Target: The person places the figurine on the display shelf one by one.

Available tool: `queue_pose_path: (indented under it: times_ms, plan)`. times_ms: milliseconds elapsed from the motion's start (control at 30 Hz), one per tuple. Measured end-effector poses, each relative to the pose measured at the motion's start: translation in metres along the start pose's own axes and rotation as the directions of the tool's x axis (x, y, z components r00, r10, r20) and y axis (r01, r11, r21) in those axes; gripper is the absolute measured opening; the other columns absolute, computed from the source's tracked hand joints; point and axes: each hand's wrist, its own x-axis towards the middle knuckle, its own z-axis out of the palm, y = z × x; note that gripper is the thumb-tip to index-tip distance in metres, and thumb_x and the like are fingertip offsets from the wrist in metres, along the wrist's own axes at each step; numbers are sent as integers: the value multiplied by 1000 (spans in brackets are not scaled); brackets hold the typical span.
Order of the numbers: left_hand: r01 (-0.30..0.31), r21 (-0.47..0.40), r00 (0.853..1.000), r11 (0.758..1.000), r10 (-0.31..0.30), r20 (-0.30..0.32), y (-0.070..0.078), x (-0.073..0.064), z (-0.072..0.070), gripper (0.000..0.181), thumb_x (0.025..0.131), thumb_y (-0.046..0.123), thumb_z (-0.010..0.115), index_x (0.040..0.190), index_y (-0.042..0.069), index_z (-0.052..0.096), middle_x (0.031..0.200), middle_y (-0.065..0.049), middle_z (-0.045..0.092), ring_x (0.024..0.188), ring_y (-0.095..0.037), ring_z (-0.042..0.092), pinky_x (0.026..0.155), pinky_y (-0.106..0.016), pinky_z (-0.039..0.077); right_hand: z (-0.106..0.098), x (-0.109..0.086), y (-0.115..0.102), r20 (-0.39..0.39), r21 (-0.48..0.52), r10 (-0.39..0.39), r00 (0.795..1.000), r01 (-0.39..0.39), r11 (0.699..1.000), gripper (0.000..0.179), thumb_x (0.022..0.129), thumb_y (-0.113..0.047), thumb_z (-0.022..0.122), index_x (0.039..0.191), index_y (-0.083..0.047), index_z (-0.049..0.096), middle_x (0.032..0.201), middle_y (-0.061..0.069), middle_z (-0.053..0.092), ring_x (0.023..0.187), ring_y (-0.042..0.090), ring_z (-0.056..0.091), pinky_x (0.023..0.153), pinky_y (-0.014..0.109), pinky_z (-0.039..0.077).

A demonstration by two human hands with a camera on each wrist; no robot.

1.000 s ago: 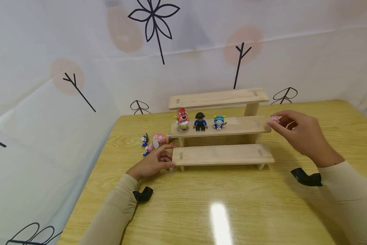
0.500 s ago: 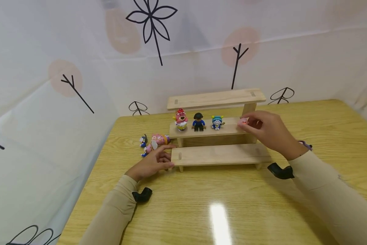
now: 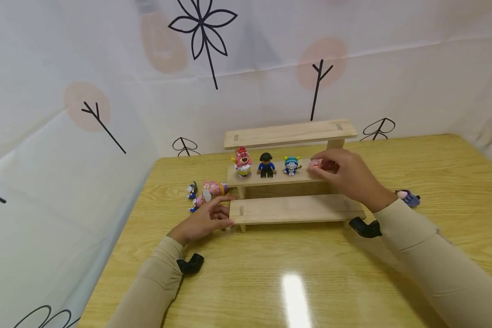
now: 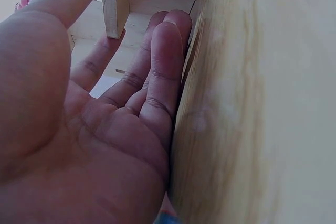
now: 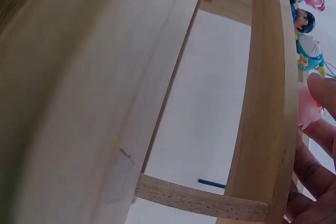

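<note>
"What fills the table (image 3: 250, 264)?"

"A three-tier wooden stand (image 3: 287, 209), nearer the back edge than the front."

"And the hands?"

"The right hand (image 3: 346, 175) reaches over the middle tier, pinching a toy; the left hand (image 3: 204, 219) holds the lowest tier's left end between thumb and forefinger."

"Which toy?"

"Just right of the teal-hatted figure (image 3: 292, 166), toward that tier's right end: the pink figure (image 5: 306, 106). Whether it touches wood, I can't tell."
</note>
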Motion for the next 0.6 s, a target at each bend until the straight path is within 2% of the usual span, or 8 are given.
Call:
queue_pose_path:
  times_ms: [400,600]
  plan:
    - [-9,17,1000,1000,9,-1,-3,0,1,68,95,22,71,153,20,36,122,-16,63,109,-22,64,87,-29,56,4,-2,5,-31,-11,-42,999,42,999,15,90,-19,76,103,-12,74,83,-1,61,74,10,52,65,21,46]
    - [-14,1,1000,1000,14,3,-4,0,1,68,95,22,71,153,21,36,122,-16,62,109,-21,63,86,-30,56,2,-1,6,4,-8,-30,1000,30,1000,19,89,-19,78,105,-9,73,85,1,63,74,11,53,64,20,46]
